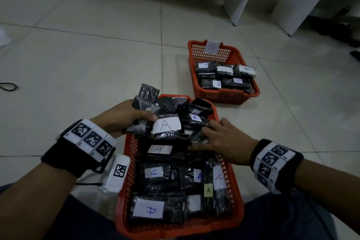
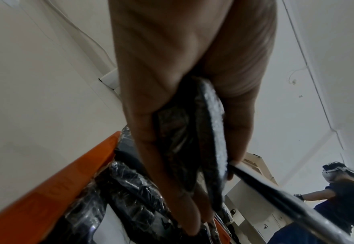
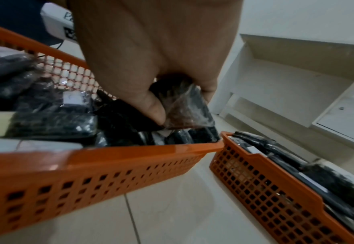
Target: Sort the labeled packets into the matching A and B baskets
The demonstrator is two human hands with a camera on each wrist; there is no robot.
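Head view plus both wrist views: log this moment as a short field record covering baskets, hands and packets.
setting: tiled floor, person seated
near basket: orange basket between the knees, full of black packets, labels mostly A
far basket: orange basket with B tag, packets labelled B inside
left hand: left hand grips a bunch of black packets over the near basket's far end
right hand: right hand pinches a packet in the pile
large A label: packet between the hands

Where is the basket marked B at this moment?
In the head view the B basket sits on the tiled floor at upper right, just beyond the far right corner of the nearer basket, which holds A packets.
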